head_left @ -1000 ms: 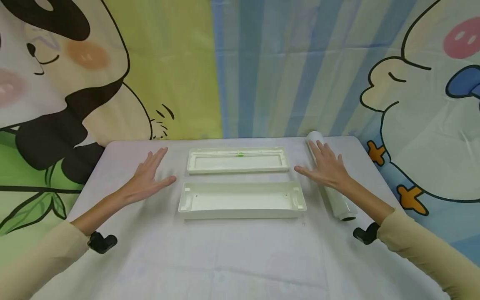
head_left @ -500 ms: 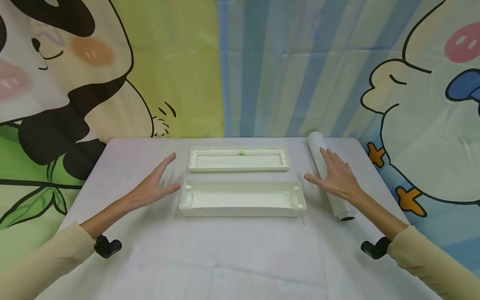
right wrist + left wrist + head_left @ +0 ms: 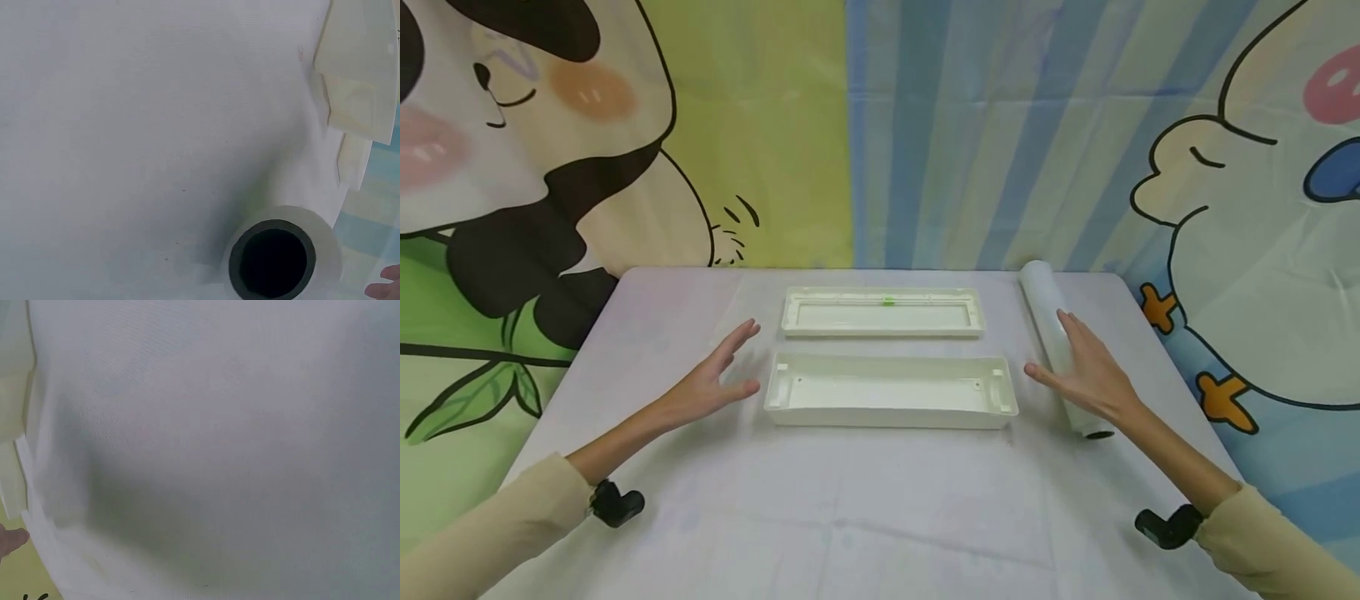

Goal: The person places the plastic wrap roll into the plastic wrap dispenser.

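Your left hand [image 3: 706, 390] and right hand [image 3: 1096, 379] have drawn back toward you since a second ago, fingers extended, holding nothing. Between them lies the long white plastic box [image 3: 891, 418]; the white hollow cylindrical roll [image 3: 1051, 325] lies by your right.

The left fingers [image 3: 736, 339] and right fingers [image 3: 1082, 340] have drawn back.

A white-covered table [image 3: 865, 517] stands before a printed backdrop [image 3: 917, 142], yellow and blue-striped behind the table, with large cartoon animals [image 3: 1262, 300] to the table's left and right.
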The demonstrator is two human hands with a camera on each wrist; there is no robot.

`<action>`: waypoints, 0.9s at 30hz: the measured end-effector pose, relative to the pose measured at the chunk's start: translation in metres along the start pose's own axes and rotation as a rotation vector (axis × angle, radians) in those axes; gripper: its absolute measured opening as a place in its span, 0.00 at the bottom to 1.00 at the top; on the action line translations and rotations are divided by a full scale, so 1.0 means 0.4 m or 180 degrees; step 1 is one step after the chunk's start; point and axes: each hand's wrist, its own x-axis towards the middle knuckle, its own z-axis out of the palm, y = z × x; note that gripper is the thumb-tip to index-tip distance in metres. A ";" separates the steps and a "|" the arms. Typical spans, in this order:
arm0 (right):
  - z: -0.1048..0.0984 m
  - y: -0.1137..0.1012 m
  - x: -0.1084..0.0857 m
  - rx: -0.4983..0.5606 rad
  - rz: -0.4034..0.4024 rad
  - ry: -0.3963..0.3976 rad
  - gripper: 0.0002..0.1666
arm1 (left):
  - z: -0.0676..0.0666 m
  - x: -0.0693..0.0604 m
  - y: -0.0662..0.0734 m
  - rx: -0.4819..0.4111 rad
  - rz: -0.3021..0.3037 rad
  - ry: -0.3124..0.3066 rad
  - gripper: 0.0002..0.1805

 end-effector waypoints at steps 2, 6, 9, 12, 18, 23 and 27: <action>0.000 0.009 -0.008 0.0056 0.0000 0.0019 0.65 | 0.003 0.003 0.004 -0.0024 -0.0005 -0.0032 0.53; 0.003 0.022 -0.021 0.0145 -0.0040 0.0079 0.64 | 0.012 0.006 0.004 -0.0099 -0.0019 -0.0092 0.53; 0.008 0.028 -0.030 0.0153 -0.0026 0.0093 0.64 | 0.019 0.005 -0.002 -0.0183 0.0001 -0.0140 0.54; 0.012 0.034 -0.041 0.0154 0.0034 0.0085 0.65 | 0.024 0.006 -0.007 -0.0290 0.0030 -0.0189 0.55; 0.023 0.059 -0.065 0.0230 0.0096 0.0142 0.65 | 0.038 0.021 -0.018 -0.0405 0.0118 -0.0322 0.57; 0.035 0.075 -0.081 0.0357 0.0093 0.0205 0.64 | 0.051 0.029 -0.020 -0.0477 0.0162 -0.0377 0.58; 0.042 0.082 -0.093 0.0375 0.0138 0.0204 0.66 | 0.059 0.026 -0.016 -0.0518 0.0195 -0.0385 0.59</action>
